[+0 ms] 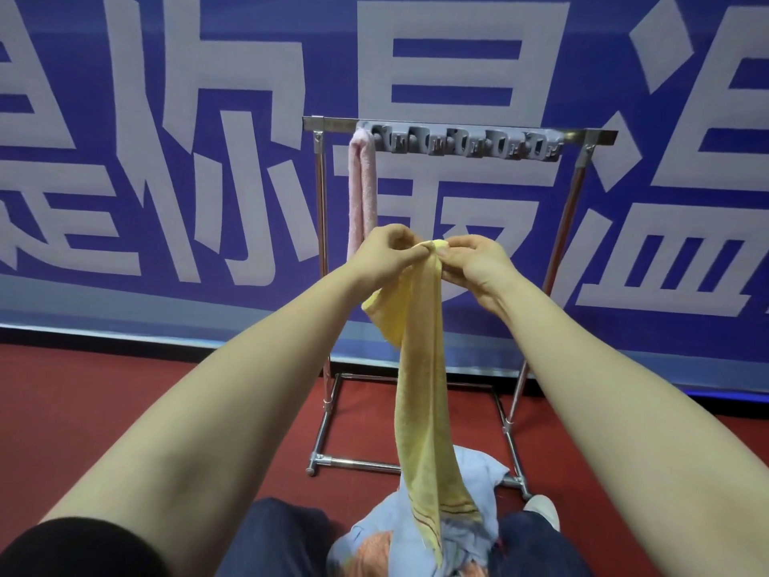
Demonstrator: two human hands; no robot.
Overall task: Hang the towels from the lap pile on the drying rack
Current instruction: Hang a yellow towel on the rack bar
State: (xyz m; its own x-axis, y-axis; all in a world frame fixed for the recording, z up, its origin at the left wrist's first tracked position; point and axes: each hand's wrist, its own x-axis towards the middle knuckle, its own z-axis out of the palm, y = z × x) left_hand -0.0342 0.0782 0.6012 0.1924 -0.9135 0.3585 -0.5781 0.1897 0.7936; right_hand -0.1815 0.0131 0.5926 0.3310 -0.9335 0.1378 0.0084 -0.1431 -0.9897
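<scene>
Nearest the camera, dark trousers (283, 539) are seen on a seated person's lap, with a black sleeve (62, 551) at the lower left corner. A pile (474, 530) of towels is heaped between the knees, light blue cloth on top and orange cloth showing beneath it. Two bare forearms are stretched forward from the lower corners and meet in the middle of the view. A yellow towel (420, 393) is held up between the hands by its top edge and hangs down in a long narrow drape, its striped lower end touching the pile. The left hand (385, 254) is closed on the top of the yellow towel, thumb and fingers (410, 256) pinched together on the cloth. The right hand (478, 260) is closed on the same top edge just beside the left, its fingers clamped on the fold. Behind the hands, a metal rack (320, 226) stands on the red floor (125, 393), with a grey strip of clips (466, 145) fixed along its top bar. A pink towel (361, 189) hangs from the left end of that strip, well apart from the yellow towel. A blue banner (187, 160) with large white characters fills the wall behind the rack. A white shoe (541, 508) is seen by the rack's right foot.
</scene>
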